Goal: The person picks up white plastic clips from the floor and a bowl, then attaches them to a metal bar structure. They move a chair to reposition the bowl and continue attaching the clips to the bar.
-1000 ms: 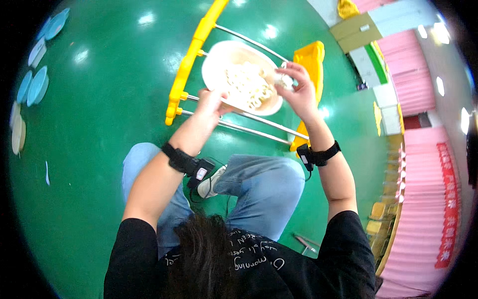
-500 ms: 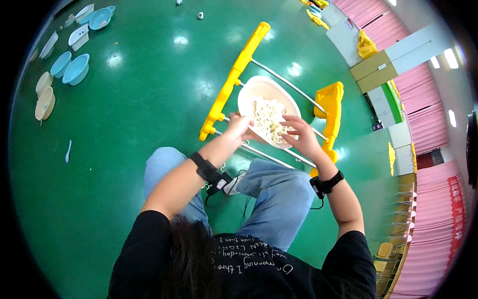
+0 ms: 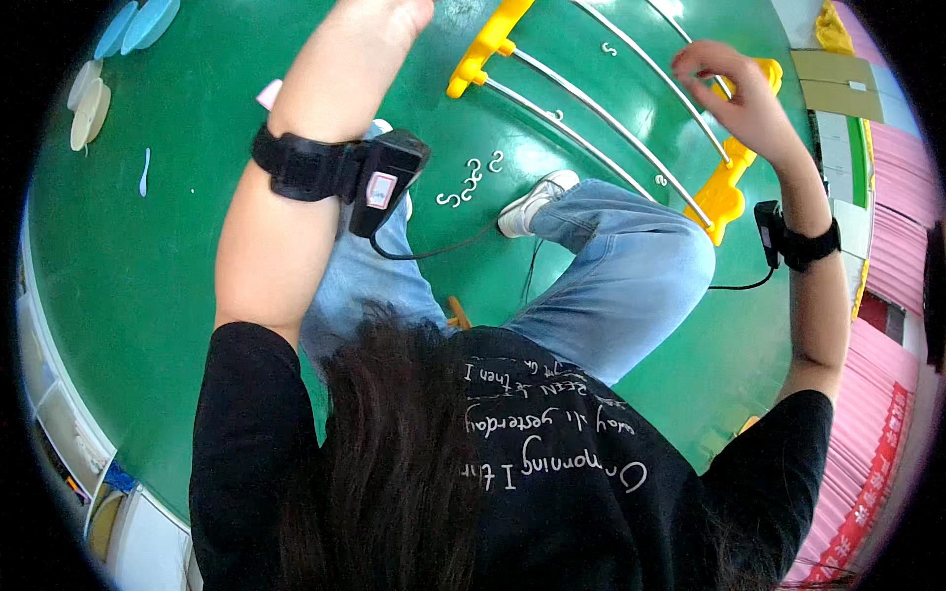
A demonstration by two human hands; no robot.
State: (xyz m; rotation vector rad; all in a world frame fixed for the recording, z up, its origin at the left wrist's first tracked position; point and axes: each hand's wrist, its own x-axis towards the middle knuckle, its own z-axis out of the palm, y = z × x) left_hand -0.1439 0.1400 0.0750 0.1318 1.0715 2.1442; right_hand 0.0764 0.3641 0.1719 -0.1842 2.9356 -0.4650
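Observation:
My left arm reaches up past the top edge, so only the base of my left hand (image 3: 406, 14) shows; its fingers and whatever they hold are cut off. Above the metal bars of the yellow-ended rack (image 3: 724, 187), my right hand (image 3: 737, 94) is raised with its fingers loosely curved and apart, nothing visible in it. Several small white curled pieces (image 3: 473, 177) lie on the green floor near my shoe. A few more are scattered beneath the bars. A pale pink edge (image 3: 268, 96) peeks out beside my left forearm; what it belongs to is hidden.
Blue basins (image 3: 148, 22) and cream basins (image 3: 91, 113) stand on the floor at the far left. A white spoon-like object (image 3: 145, 172) lies nearer. My bent knees (image 3: 641, 261) are close to the rack. Black wrist devices trail cables.
The bowl of white pieces that was between my hands on the rack is out of view. My hands have moved apart, the left up and leftward, the right up and rightward. The view has shifted.

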